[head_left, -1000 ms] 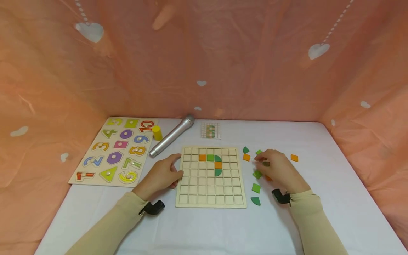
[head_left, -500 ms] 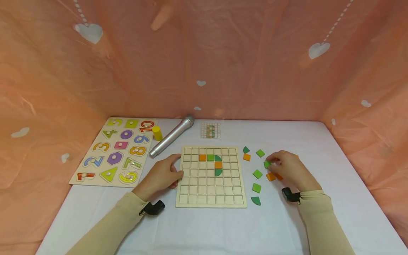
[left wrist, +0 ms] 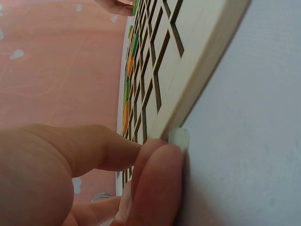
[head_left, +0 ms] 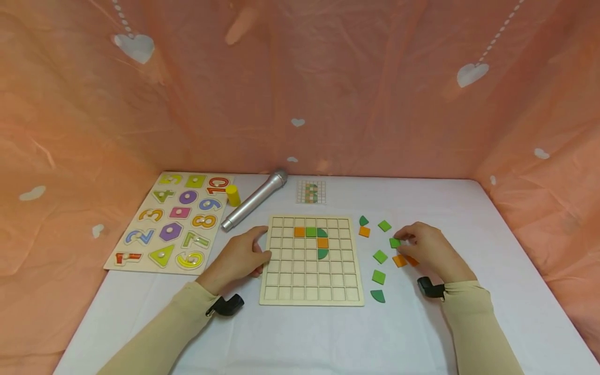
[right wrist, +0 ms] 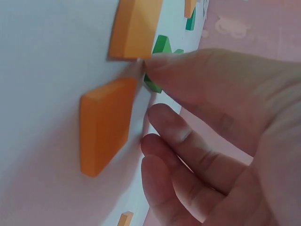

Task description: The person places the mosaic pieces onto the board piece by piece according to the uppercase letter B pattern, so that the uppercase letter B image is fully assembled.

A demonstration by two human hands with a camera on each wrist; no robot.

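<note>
A: Right grip, quick?
B: My right grip (head_left: 424,252) is almost closed, thumb and index around the green square (head_left: 395,243). Reads as a pinch. Index contact is hidden in the wrist view, so can't tell how firm. Other three fingers bent, holding nothing.

A: Where's that square, exactly?
B: At my right fingertips, low, on or barely over the counter (head_left: 328,338). Can't tell if it's off the surface.

A: Left grip?
B: Left grip (head_left: 239,255) is spread, thumb and index touching the edge of the gridded board (head_left: 311,303), not wrapped round it. Board sits right of that grip, left of my other one.

A: Anything crowding the pinch?
B: Two orange squares (right wrist: 106,127) lie just on my body's side of the right thumb. Three more green squares (head_left: 380,257) lie left of that grip, toward the board.

A: How to do it well?
B: My call: the square is thin, little edge to hold. Pads low on opposite edges, even squeeze, then straight up; dragging sideways could bump the loose ones. Spare fingers best tucked higher so they don't nudge the orange pair. Left grip needs only a light press; shove too hard and the board could slide, jolting the five coloured pieces (head_left: 311,232) in its cells.
</note>
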